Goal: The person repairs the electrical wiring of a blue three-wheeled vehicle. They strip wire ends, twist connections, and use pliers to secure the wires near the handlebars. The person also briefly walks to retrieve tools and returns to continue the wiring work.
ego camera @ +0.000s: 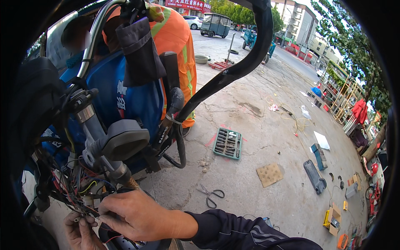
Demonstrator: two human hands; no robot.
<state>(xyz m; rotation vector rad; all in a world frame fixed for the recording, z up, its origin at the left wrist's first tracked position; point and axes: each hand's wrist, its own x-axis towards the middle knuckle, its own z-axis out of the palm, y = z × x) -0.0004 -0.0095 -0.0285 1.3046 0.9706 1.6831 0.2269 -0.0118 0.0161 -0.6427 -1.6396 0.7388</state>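
Note:
My right hand, in a dark sleeve with grey stripes, reaches in from the lower right and pinches a thin wire near its fingertips. Just left of it, my left hand holds a small wire connector between thumb and fingers. Both hands are beside a tangled bundle of coloured wires with a white plastic plug at the front of a blue vehicle. Above the wires sits a grey handlebar part with a dark housing. A loose red wire hangs below my right hand.
A person in orange workwear bends behind the vehicle. On the concrete lie scissors, a green socket set case, cardboard and a long dark cover. A thick black curved bar crosses above. Boxes stand at right.

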